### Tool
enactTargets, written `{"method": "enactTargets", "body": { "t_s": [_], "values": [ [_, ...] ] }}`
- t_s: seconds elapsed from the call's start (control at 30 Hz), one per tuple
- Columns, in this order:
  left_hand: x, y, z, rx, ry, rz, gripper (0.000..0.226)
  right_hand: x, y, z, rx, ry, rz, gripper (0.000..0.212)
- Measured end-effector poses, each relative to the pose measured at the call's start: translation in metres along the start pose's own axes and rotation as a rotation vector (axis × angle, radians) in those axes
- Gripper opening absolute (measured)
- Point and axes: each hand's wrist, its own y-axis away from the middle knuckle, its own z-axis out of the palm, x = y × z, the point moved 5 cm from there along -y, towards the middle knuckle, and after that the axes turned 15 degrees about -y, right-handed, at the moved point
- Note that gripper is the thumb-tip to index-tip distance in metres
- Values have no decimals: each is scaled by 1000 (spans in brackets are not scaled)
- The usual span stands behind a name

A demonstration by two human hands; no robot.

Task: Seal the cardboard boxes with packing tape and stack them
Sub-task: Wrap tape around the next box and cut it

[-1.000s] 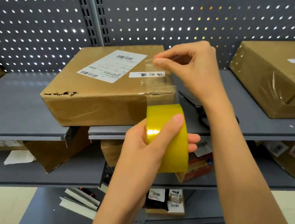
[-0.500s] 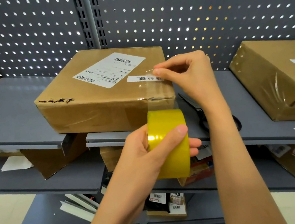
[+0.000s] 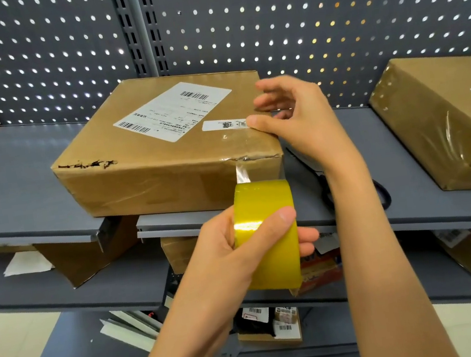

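Grey shelving [image 3: 12, 191] backed by perforated panel carries the work. Left hand [image 3: 238, 247] grips the yellow tape roll [image 3: 266, 234] just below the shelf edge, thumb across its face. Right hand [image 3: 295, 118] presses its thumb on the tape strip [image 3: 245, 171] at the top right corner of the cardboard box [image 3: 151, 166], other fingers loosely spread. A second box [image 3: 444, 121] sits well apart to the right on the same shelf.

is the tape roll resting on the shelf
No, the left hand grips the yellow tape roll in the air, in front of the shelf edge.
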Motion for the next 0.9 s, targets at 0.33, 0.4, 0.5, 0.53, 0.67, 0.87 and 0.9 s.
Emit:
{"method": "enactTargets", "body": {
  "t_s": [0.33, 0.4, 0.5, 0.53, 0.67, 0.87, 0.9],
  "values": [
    [-2, -2, 0, 47, -13, 8, 36, -17, 33, 4, -79, -41, -92, 28],
    [-3, -2, 2, 59, -7, 17, 36, -17, 45, 11, -172, -65, -23, 35],
    [-4, 0, 6, 72, -12, 41, 32, -12, 54, 20, -233, 1, 36, 42],
    [-4, 1, 8, 82, -16, 49, 31, -12, 55, 22, -235, 22, 36, 43],
    [-4, 3, 8, 151, -5, 67, 27, -10, 56, 23, -239, 57, 50, 45],
    [-8, 8, 11, 146, 10, 12, 25, -12, 57, 23, -210, 6, 104, 44],
    [-10, 8, 11, 146, 1, 6, 25, -12, 57, 23, -208, -2, 113, 44]
  ]
}}
